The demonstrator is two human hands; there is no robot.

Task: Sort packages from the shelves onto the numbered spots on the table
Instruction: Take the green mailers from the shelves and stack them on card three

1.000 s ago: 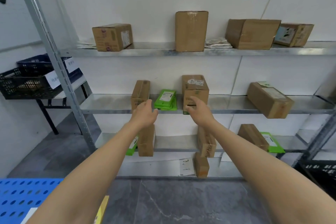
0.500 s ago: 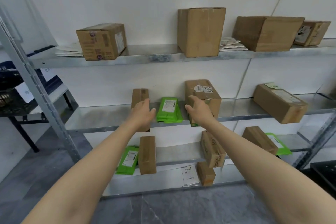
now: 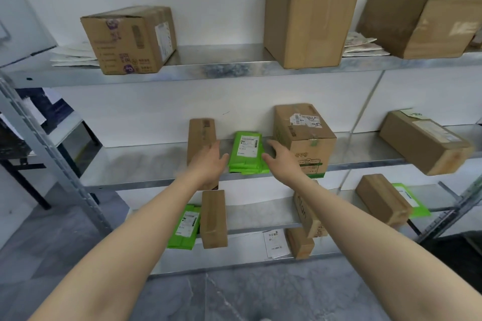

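A stack of green mailer bags [image 3: 247, 154] with white labels lies on the middle shelf [image 3: 146, 164], between a narrow upright brown box [image 3: 200, 135] and a labelled cardboard box [image 3: 303, 135]. My left hand [image 3: 208, 164] is open just left of the green stack, in front of the narrow box. My right hand [image 3: 283, 159] is open just right of the stack, fingers spread, in front of the labelled box. Neither hand holds anything.
The top shelf [image 3: 221, 65] carries three cardboard boxes and flat white mailers. The lower shelves hold more brown boxes and green bags [image 3: 184, 227]. A long box [image 3: 423, 142] overhangs the middle shelf at right. A metal upright [image 3: 52, 156] stands at left, with a dark table behind.
I have moved closer to the shelves. Both hands have come nearer the green stack and now flank it, the right hand having left the labelled box's front.
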